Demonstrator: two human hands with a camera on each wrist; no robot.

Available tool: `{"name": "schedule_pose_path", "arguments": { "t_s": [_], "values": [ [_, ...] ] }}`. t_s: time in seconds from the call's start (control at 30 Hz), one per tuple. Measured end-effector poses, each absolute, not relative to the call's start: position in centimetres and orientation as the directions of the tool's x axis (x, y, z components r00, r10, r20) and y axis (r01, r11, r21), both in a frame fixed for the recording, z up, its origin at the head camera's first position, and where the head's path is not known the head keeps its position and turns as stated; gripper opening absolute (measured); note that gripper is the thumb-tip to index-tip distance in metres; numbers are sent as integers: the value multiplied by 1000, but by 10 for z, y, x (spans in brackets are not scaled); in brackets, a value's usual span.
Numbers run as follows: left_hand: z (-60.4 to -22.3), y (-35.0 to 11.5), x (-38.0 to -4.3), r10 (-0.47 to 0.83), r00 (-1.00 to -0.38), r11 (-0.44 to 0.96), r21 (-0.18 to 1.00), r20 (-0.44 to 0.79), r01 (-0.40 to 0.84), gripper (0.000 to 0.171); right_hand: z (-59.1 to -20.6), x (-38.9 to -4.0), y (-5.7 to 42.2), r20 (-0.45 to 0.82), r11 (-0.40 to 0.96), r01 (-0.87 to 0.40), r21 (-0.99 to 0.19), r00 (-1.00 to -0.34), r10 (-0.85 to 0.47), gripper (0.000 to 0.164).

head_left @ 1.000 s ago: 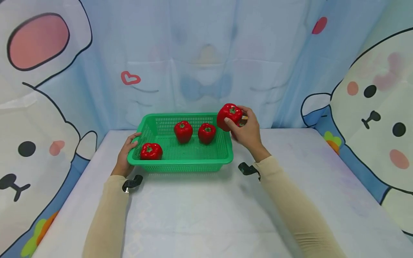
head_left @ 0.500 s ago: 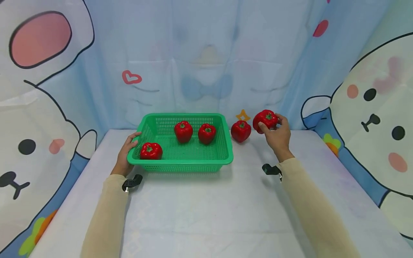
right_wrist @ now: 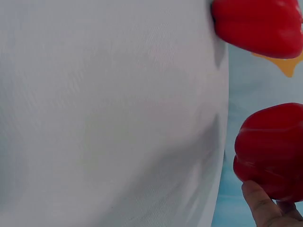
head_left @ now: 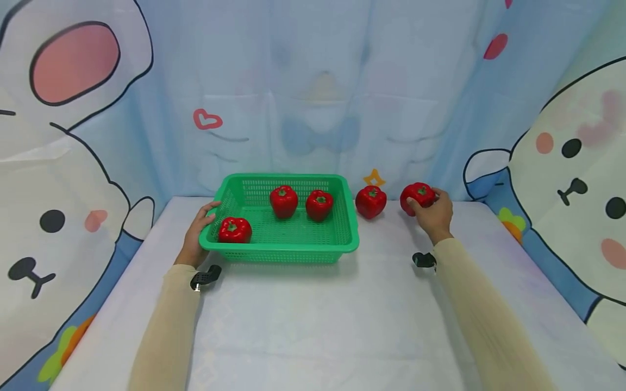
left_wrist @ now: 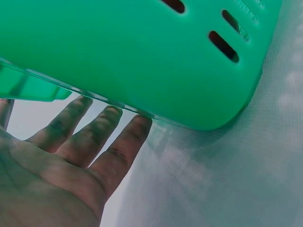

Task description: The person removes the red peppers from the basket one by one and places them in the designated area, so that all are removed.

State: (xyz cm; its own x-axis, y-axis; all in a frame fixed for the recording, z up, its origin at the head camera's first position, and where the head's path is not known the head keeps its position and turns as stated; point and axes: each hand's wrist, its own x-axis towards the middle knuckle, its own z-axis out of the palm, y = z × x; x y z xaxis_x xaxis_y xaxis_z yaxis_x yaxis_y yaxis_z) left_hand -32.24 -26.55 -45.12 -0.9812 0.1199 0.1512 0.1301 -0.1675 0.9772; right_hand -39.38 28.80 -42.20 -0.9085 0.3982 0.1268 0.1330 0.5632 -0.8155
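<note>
My right hand [head_left: 434,214] grips a red bell pepper [head_left: 418,196] at the far right of the table, thumb on its near side. In the right wrist view the bell pepper [right_wrist: 272,151] shows with fingertips [right_wrist: 258,201] against it; whether it touches the table I cannot tell. Left of it another red bell pepper [head_left: 370,202] stands on the table beside the green plastic basket [head_left: 279,247]. My left hand [head_left: 195,236] is at the basket's left end. Its fairly straight fingers touch the basket's wall [left_wrist: 142,71] in the left wrist view.
Inside the basket are three red bell peppers: one at the front left [head_left: 235,231], one at the back middle [head_left: 283,201] and one toward the right [head_left: 319,205]. A white cloth [head_left: 318,320] covers the table. A printed curtain [head_left: 313,87] hangs close behind.
My right hand has carried its bell pepper rightward from above the basket's right end and lowered it. The other bell pepper beside the basket has come into view. My left hand stays at the basket.
</note>
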Motion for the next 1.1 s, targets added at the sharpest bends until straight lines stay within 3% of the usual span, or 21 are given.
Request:
{"name": "schedule_pose_path", "arguments": {
  "t_s": [0.43, 0.77, 0.93, 1.1],
  "values": [
    [-452, -261, -324, 125, -981, -176, 977, 146, 123, 44, -436, -402, 289, 60, 605, 200, -771, -923, 381, 85],
    [-451, -265, -323, 140, -975, -166, 975, 172, 148, 45, -424, -400, 291, 28, 655, 208, -726, -944, 330, 92],
    [-450, -266, -320, 126, -977, -170, 975, 169, 146, 43, -405, -390, 271, 146, 696, 124, -707, -938, 315, 89],
    [-448, -263, -320, 119, -980, -168, 976, 157, 135, 41, -392, -369, 228, 374, 721, -127, -681, -907, 194, 78]
  ]
}}
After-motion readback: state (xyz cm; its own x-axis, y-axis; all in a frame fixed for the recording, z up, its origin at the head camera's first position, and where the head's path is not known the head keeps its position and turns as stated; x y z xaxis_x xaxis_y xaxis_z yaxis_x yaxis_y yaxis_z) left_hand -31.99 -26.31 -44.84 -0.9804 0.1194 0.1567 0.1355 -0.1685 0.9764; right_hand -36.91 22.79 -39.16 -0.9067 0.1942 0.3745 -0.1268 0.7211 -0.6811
